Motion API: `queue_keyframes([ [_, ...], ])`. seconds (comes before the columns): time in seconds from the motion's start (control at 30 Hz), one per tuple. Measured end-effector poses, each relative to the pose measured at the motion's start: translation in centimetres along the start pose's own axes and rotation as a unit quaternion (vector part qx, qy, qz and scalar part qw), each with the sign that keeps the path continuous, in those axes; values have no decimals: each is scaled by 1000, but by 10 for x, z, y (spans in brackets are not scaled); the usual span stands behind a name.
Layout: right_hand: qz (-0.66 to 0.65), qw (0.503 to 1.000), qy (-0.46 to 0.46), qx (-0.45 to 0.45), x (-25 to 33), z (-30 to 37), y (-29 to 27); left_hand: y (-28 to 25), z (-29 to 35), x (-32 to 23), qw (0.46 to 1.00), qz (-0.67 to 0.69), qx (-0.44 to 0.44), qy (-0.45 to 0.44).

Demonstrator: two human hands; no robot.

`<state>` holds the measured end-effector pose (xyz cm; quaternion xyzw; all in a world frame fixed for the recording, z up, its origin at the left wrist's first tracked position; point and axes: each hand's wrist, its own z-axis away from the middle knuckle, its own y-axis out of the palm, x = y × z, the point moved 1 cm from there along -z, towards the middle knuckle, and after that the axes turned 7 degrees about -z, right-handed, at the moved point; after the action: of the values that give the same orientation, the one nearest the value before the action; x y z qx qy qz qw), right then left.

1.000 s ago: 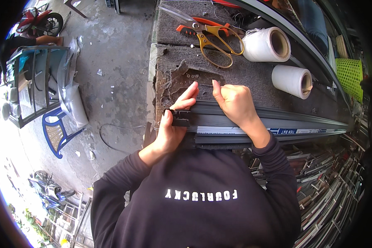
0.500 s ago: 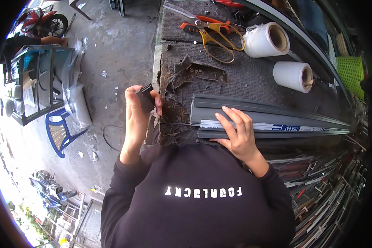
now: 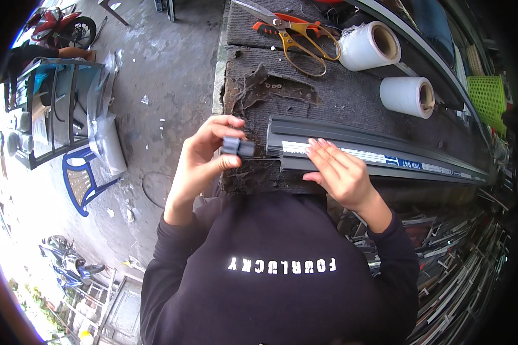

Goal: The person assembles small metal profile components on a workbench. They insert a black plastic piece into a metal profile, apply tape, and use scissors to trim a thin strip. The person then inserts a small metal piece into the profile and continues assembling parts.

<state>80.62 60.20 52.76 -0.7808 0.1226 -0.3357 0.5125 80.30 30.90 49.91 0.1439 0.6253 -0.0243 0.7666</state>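
My left hand (image 3: 204,155) pinches a small dark grey block-like piece (image 3: 239,147) between thumb and fingers, just left of the ends of some long grey profiles (image 3: 328,130). A narrow gap separates the piece from those ends. Across the nearer profile, over its white and blue label strip (image 3: 394,160), rests my right hand (image 3: 346,179). Its fingers are stretched out flat, the thumb apart at the near edge. The profiles run rightward along the worn, ridged bench top (image 3: 259,60).
Farther up the bench lie yellow-handled scissors (image 3: 302,43), an orange and black tool (image 3: 265,27) and two rolls of clear film (image 3: 362,49). A green basket (image 3: 486,100) stands at far right. On the left floor are a metal frame (image 3: 52,112) and a blue-edged chair (image 3: 80,181).
My left hand has moved right and down, turning the small piece toward the profile ends. The profiles have shifted slightly away from me, and my right hand's fingers have drawn together.
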Motion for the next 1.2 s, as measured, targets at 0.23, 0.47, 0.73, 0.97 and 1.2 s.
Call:
queue_keyframes([
  [0.23, -69, 997, 42, -6, -16, -28, -21, 19, 3, -15, 966, -201, 161, 13],
  [0.47, -54, 998, 34, -23, -19, -33, -19, 29, -9, -3, 999, 14, 9, 30],
  [0.73, -4, 999, 45, 1, -15, -30, -17, 29, -19, 13, 996, 81, -21, 11],
  [0.97, -17, 998, 54, 5, -19, -33, -19, 30, -8, 13, 995, 85, -44, -16],
  [1.2, -32, 998, 62, 1, -19, -34, -19, 28, -6, 10, 997, -63, -26, -39],
])
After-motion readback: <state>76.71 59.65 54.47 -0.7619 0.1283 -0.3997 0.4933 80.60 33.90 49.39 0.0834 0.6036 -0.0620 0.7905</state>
